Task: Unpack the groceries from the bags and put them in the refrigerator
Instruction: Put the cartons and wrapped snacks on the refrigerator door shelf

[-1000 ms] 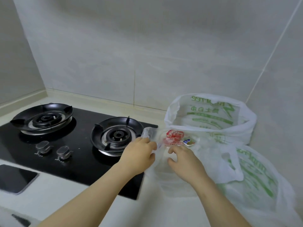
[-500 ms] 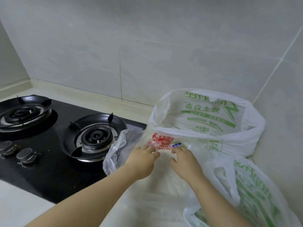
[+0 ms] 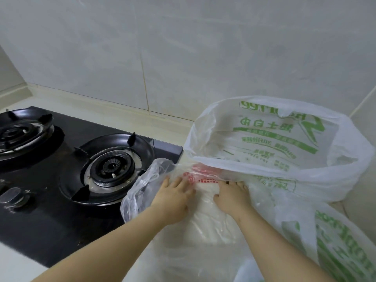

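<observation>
Two hands meet over one item at the middle of the scene. The left hand (image 3: 173, 198) lies with its fingers spread and fairly straight on the thin clear bag (image 3: 140, 192), apparently pressing the film down and back so it stops covering what is inside. The right hand (image 3: 234, 197) grips the white package (image 3: 205, 202), thumb hooked against its near side and fingers over its far top, probably to draw it free while the other hand steadies the wrapping.

The white package sits on the bench (image 3: 12, 269) inside the clear bag, just right of the stove (image 3: 50, 210) and its right burner (image 3: 112, 165). It touches the near rim of the far printed bag (image 3: 264, 139). It looks pale, soft and lumpy, with red print across its far end blurred by crinkled film; what food it is cannot be told.

The far printed bag stands open against the wall (image 3: 183, 58), its mouth held wide by its own stiffness. A near printed bag (image 3: 341, 247), also green-lettered, slumps at the right. No refrigerator is in view, so unpacking seems to be at an early stage.
</observation>
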